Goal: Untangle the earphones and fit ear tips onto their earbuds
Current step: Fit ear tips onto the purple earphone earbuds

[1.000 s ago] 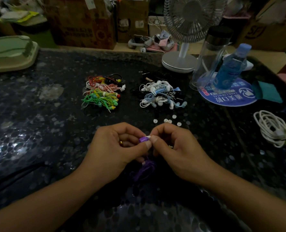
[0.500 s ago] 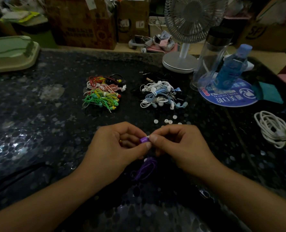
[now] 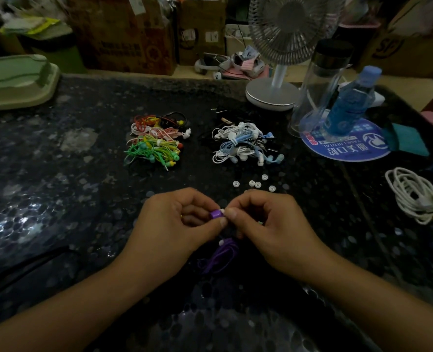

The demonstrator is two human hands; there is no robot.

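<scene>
Left hand [image 3: 174, 224] pinched the small purple plastic earbud [image 3: 215, 214] above the dark speckled table [image 3: 58, 199]. Right hand [image 3: 266, 222] pinched a tiny white silicone ear tip [image 3: 222, 211] against it. Risk: tip could slip from the fingertips, or seat crooked if pushed off-axis.

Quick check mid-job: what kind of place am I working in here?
Probably a home or small workshop doing piecework, not a factory line: a dark speckled table bearing sorted earphone bundles, a desk fan and water bottle, with cardboard boxes stacked on the floor behind.
</scene>
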